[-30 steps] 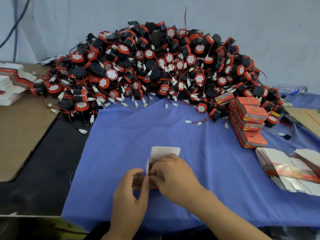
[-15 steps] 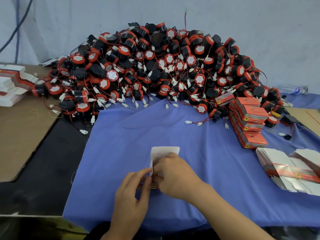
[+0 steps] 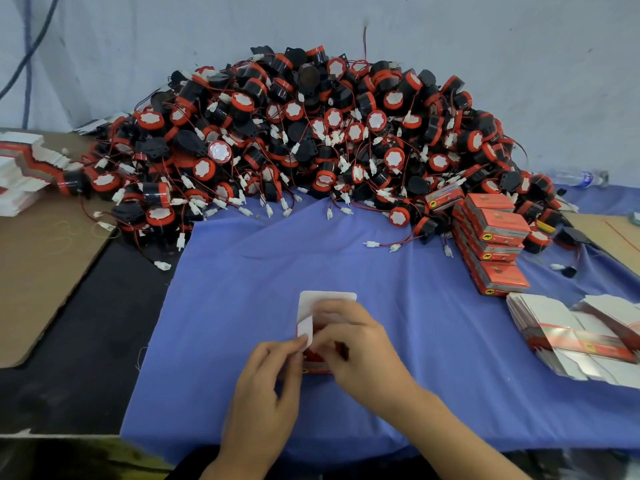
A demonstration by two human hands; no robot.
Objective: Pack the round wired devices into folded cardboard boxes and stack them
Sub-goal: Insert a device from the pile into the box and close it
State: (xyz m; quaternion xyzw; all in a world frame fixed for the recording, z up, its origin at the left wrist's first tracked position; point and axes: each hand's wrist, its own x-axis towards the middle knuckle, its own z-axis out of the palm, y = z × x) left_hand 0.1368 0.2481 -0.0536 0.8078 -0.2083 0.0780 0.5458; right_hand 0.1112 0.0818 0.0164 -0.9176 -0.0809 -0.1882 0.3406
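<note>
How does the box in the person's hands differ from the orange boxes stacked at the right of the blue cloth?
The open box has white flaps unfolded; the stacked boxes are closed. The left hand and right hand hold the open box; the stacked boxes lie untouched beside the device pile. The open box is alone; the stacked boxes overlap one another. Both are red-orange printed cardboard.

A heap of devices (image 3: 311, 140) lies at the back of the counter (image 3: 86, 341), spilling onto the cloth (image 3: 242, 289). Packed boxes (image 3: 491, 244) stand stacked at its right, with flat boxes (image 3: 571, 341) in front of them. A cardboard sheet (image 3: 34, 271) lies to the left and carries a flat box pile (image 3: 20, 168). An open box (image 3: 327, 297) sits near the middle of the cloth.
</note>
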